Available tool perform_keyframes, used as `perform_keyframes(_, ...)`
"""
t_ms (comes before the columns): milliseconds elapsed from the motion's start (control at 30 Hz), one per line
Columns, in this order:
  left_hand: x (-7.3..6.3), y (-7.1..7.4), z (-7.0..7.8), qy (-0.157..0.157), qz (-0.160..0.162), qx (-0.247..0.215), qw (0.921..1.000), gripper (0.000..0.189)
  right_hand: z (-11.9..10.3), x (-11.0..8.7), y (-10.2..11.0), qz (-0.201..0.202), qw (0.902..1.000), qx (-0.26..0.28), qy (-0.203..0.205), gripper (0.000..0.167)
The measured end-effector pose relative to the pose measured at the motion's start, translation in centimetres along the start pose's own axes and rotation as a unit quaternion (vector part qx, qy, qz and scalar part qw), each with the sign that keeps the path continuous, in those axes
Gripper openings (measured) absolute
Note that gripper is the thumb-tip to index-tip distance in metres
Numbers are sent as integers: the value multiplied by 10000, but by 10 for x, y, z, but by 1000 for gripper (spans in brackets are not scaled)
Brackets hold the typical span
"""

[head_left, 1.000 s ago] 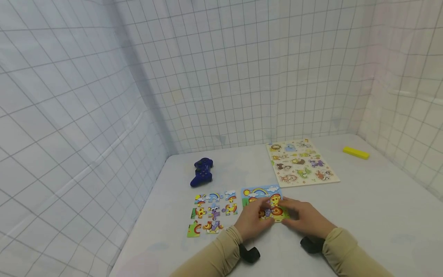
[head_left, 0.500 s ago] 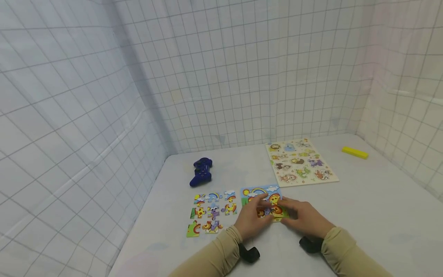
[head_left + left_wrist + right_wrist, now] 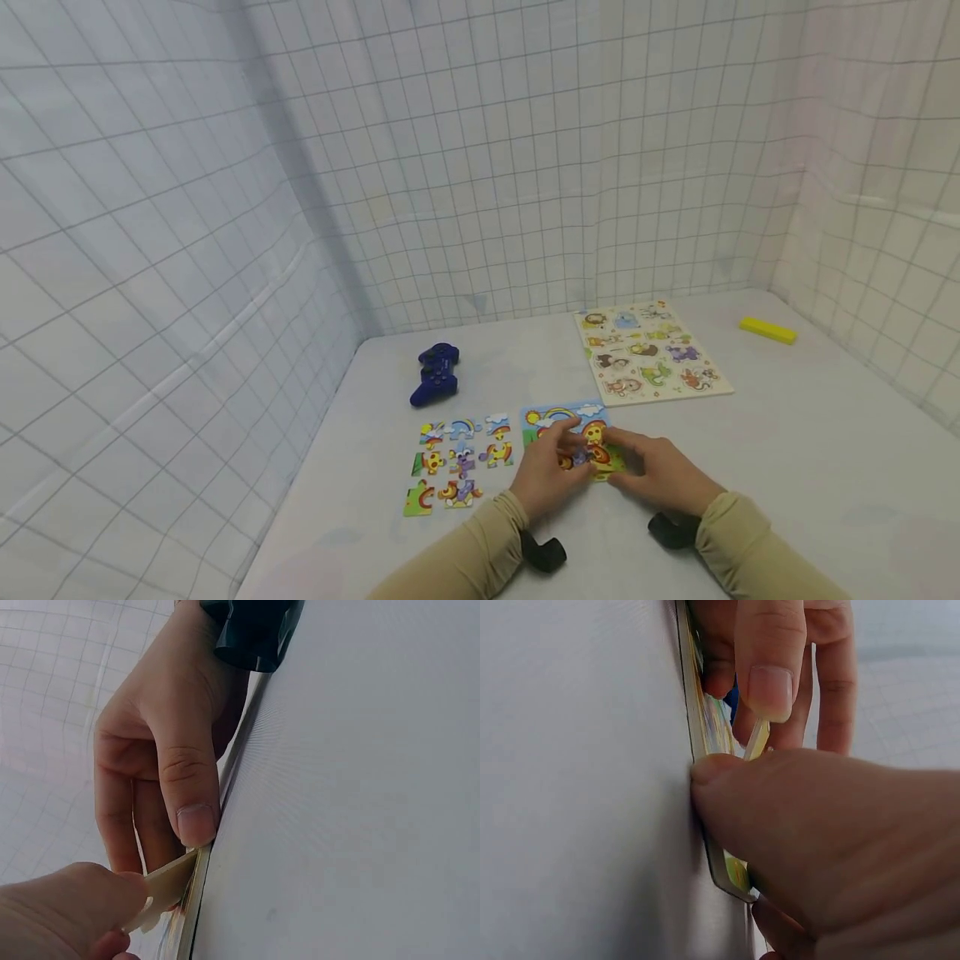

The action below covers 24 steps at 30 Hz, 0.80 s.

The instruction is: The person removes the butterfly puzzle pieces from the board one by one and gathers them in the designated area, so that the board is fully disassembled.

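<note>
A small picture puzzle in a tray point(image 3: 530, 416), with a rainbow and cartoon animals, lies before me under both hands. My left hand point(image 3: 549, 477) pinches a puzzle piece point(image 3: 598, 455) at the tray's lower right. In the left wrist view that puzzle piece point(image 3: 171, 883) stands tilted out of the tray, one end near the right thumb. My right hand point(image 3: 663, 475) holds the tray's right side, its thumb at the front edge and its fingers arched over the picture. In the right wrist view the tray's corner point(image 3: 735, 876) shows below the right thumb.
Several loose puzzle pieces point(image 3: 462, 452) lie in rows left of the tray. A blue game controller point(image 3: 437, 374) sits behind them. At the back right are a larger animal puzzle board point(image 3: 645, 350) and a yellow bar point(image 3: 768, 330). Grid-patterned cloth walls point(image 3: 487, 167) surround the table.
The puzzle piece at the tray's lower right, flatter a second ago, now tilts up more. Both hands stay in nearly the same place, and the loose pieces have not moved.
</note>
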<state>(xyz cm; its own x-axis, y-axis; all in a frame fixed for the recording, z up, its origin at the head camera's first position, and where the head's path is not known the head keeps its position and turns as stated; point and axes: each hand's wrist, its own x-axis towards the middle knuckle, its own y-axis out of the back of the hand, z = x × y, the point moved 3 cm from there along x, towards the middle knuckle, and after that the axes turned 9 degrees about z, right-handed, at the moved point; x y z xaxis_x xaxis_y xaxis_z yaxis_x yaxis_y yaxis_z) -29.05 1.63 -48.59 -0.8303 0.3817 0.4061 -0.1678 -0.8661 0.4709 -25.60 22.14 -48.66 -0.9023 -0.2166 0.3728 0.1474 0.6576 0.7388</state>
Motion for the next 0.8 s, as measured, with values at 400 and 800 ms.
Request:
perform_keyframes(400,-28,85,-11,-1089,651,432,9910,51,5,-2,-2,-133,9997,24,-218,64)
perform_keyframes(800,-48,135,-42,-1059,137,628,9923,33,5,-1,-2,-181,9996,34,-206,62)
